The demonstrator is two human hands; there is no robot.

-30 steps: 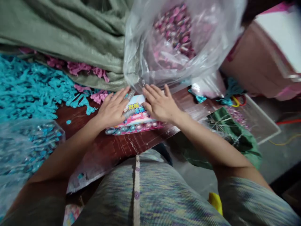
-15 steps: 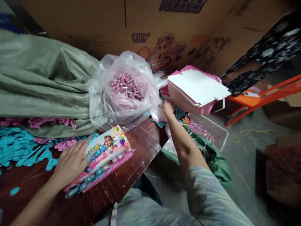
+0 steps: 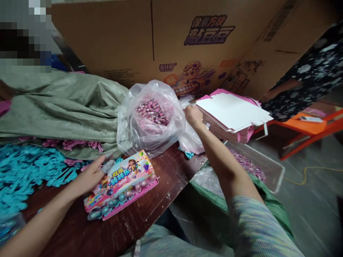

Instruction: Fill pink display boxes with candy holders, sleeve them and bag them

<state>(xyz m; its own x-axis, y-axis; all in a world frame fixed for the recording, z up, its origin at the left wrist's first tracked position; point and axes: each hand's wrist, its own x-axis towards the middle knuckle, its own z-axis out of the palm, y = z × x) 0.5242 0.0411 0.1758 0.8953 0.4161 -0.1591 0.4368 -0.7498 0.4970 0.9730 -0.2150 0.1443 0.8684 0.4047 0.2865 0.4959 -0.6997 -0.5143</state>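
Observation:
My left hand (image 3: 93,175) rests at the upper left corner of a colourful box (image 3: 128,173), its fingers stretched out. Grey wrapping seems to cover the fingertips. Teal and pink rounded pieces in clear plastic line the box's near edge. My right hand (image 3: 193,116) is closed around the gathered top of a clear plastic bag (image 3: 191,139) with pale pink contents. Left of that hand stands a large open plastic bag (image 3: 125,125) full of small pink capsule-like pieces (image 3: 152,111).
A big printed carton (image 3: 120,39) stands behind the dark red table (image 3: 139,203). White-and-pink card sheets (image 3: 235,110) lie stacked at right, above a clear bin (image 3: 278,176). A grey-green sack (image 3: 66,103) and turquoise stretchy pieces (image 3: 32,171) are at left. A person in patterned clothing (image 3: 308,75) is at right.
The view has shifted, so most things sit lower and further right. My right hand has lifted the clear bag's top. My left hand has drawn back towards the box's corner.

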